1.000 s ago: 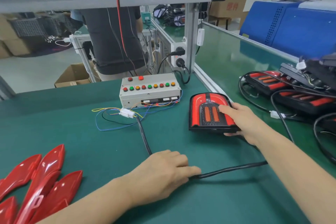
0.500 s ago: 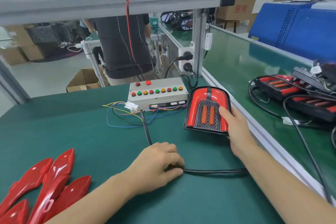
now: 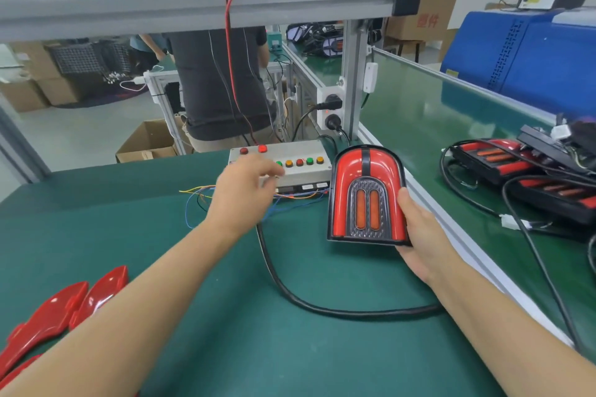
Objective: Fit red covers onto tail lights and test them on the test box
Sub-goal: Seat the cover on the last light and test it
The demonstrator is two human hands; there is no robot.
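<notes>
Your right hand [image 3: 425, 235] holds the tail light [image 3: 366, 195] by its right edge, thumb on the face and fingers curled behind, tilting it up off the green felt-like counter [image 3: 225, 348] at about 2 o'clock from centre. The light is arch-shaped: a glossy red cover in a black rim, a black strip down the top, and a grey textured inset with two orange oval lenses. Your left hand [image 3: 243, 192] reaches to 12 o'clock, fingers loosely bent over the front of the test box [image 3: 303, 167], holding nothing; whether a fingertip touches a button I cannot tell. The box is a pale metal rectangle with round red, green and amber buttons, thin coloured wires spilling from its front. A thick black rubbery cable [image 3: 322, 308] loops across the counter below the light. Spare red covers [image 3: 64, 309], glossy moulded plastic, lie at 8 o'clock. More tail lights [image 3: 503, 159] lie at 3 o'clock.
</notes>
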